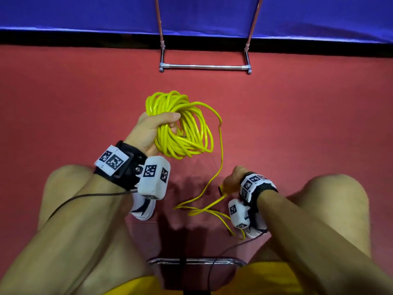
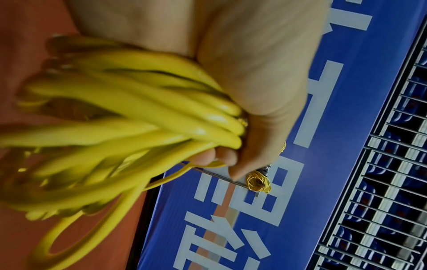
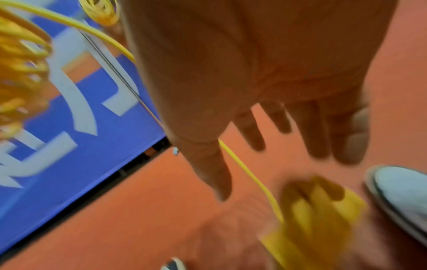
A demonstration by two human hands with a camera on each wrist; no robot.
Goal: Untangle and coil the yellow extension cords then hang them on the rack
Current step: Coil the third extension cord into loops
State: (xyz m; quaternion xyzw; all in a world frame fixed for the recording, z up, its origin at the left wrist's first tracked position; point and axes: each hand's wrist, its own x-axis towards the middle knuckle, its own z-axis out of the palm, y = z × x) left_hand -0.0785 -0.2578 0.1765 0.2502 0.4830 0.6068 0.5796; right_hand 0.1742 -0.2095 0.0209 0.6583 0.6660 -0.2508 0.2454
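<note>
My left hand [image 1: 157, 126] grips a thick coil of yellow extension cord [image 1: 182, 128], held above the red floor; in the left wrist view the fingers [image 2: 254, 73] wrap round the bundled loops [image 2: 129, 127]. From the coil one strand [image 1: 221, 158] drops to loose loops on the floor [image 1: 200, 209]. My right hand [image 1: 232, 179] is low by my right shoe, its fingers [image 3: 318, 133] extended just above the cord's yellow plug end [image 3: 318, 210], holding nothing. The metal rack's base bar [image 1: 205, 66] stands ahead; another small yellow coil [image 2: 257, 180] hangs on the rack.
A blue banner [image 1: 85, 13] runs along the wall behind the rack. My bare knees and white shoes [image 1: 144, 207] flank the loose cord. A chrome seat edge [image 1: 195, 261] lies under me, and dark sensor cables trail from both wrists.
</note>
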